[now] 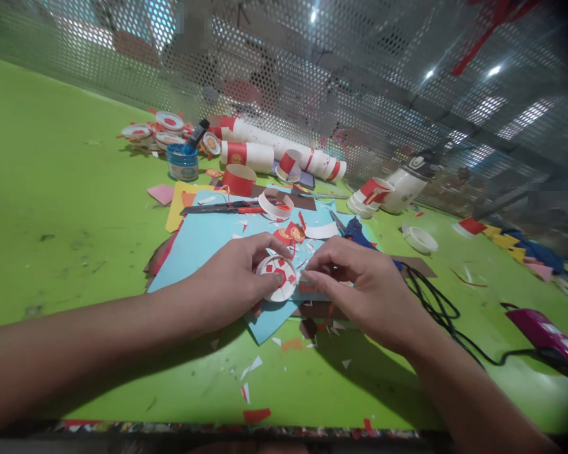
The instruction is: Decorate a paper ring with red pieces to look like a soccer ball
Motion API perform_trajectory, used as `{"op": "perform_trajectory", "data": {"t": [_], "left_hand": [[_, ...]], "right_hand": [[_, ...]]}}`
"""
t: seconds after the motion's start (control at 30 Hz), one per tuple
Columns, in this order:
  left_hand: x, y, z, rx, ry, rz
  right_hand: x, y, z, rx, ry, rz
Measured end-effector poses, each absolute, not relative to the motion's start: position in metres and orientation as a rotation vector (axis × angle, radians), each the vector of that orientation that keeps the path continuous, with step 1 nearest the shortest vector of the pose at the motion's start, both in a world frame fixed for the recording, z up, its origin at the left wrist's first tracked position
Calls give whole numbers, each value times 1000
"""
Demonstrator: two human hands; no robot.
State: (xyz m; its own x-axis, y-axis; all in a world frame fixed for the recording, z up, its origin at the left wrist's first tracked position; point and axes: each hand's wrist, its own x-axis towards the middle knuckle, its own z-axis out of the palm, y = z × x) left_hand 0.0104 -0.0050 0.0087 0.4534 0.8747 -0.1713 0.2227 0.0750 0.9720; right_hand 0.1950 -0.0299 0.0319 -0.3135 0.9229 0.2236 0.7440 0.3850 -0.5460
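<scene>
My left hand (234,272) grips a round white paper disc (288,289) with a raised rim and red paper pieces on its face. The thumb presses on the disc's middle while the fingers go behind it. Just to the right, my right hand (364,284) is closed in a pinch close to the disc's edge; whatever is between its fingertips is too small to make out. Under both hands lie light blue paper sheets (189,268). A red paper piece with gold print (288,233) and a white paper ring (275,205) lie just beyond them.
Scissors (227,207), a blue jar (182,164) and stacked paper cups (284,145) lie farther back. Several decorated discs (169,121) are heaped at the back left. On the right are a black cable (435,302), a magenta device (544,334) and a white kettle-like container (402,189).
</scene>
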Motion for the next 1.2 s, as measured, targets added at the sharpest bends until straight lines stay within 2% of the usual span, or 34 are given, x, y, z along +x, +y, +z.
{"op": "perform_trajectory", "data": {"t": [0.37, 0.7, 1.0, 1.2], "left_hand": [[7, -4, 2, 1560, 1028, 661], [9, -6, 4, 1528, 1017, 663], [11, -8, 4, 1522, 1005, 662], [12, -9, 6, 1514, 1024, 648]], "right_hand": [[188, -38, 24, -1359, -2385, 147], [185, -36, 22, -1469, -2371, 139], [183, -37, 24, -1575, -2273, 303], [183, -38, 20, -1523, -2314, 173]]}}
